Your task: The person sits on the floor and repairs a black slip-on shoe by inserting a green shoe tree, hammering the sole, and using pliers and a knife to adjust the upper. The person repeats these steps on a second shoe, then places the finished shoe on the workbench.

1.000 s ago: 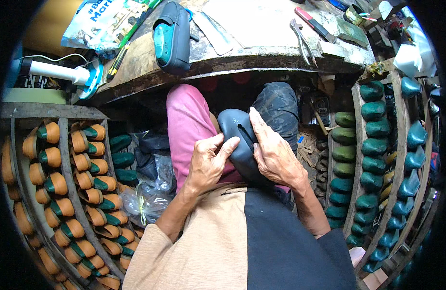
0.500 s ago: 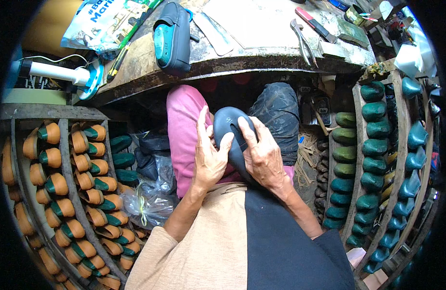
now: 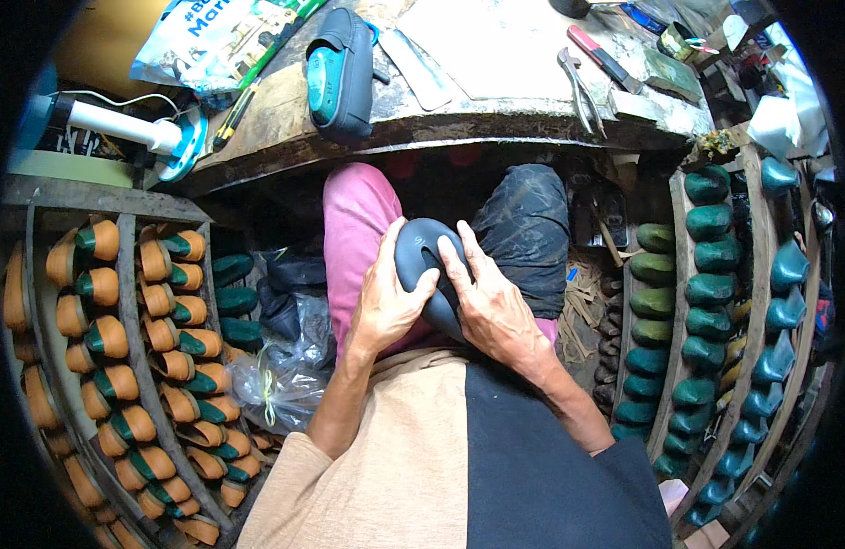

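Dk grey shoe pc (image 3: 417,249), ctr of frame, slit facing up, between both hands. L hand (image 3: 386,306): half-curled, grasping the pc's left side, thumb on top nr the slit. R hand (image 3: 495,316): partly open, fingers extended over the pc's right side, holding it; thumb position can't be told. Upper ctr: bench (image 3: 495,108) w/ dk shoe (image 3: 356,78) toward the left, pliers (image 3: 580,91) toward the right. Left: tan shoes (image 3: 100,286), racked. Right: green lasts (image 3: 712,256), likewise.
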The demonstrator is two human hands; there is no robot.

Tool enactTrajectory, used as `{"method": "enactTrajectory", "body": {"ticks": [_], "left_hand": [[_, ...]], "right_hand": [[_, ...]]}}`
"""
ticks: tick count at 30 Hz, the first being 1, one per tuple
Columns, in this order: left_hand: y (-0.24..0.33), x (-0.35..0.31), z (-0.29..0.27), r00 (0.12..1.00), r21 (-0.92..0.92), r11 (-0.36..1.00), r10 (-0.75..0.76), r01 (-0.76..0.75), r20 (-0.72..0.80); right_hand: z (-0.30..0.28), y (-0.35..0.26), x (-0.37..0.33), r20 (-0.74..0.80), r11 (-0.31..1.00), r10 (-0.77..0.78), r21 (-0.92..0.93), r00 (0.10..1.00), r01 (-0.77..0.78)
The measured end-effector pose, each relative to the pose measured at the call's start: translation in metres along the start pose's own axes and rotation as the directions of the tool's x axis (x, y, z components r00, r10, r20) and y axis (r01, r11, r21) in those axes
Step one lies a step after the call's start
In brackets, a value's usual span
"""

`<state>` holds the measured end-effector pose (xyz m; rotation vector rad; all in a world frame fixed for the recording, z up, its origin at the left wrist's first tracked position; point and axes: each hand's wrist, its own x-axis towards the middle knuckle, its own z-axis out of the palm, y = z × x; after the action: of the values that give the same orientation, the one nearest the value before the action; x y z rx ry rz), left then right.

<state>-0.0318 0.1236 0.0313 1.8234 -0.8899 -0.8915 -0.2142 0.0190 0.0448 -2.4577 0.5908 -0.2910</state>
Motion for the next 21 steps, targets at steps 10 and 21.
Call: {"method": "enactTrajectory", "body": {"ticks": [10, 21], "left_hand": [[-0.004, 0.013, -0.004, 0.964, 0.191, 0.981, -0.011, -0.041, 0.265], [-0.058, 0.016, 0.003, 0.958, -0.371, 0.925, 0.027, 0.084, 0.285]], "right_hand": [[-0.01, 0.008, -0.003, 0.074, 0.994, -0.078, -0.075, 0.994, 0.083], [0.022, 0.011, 0.01, -0.079, 0.991, 0.015, 0.132, 0.997, -0.004]]}}
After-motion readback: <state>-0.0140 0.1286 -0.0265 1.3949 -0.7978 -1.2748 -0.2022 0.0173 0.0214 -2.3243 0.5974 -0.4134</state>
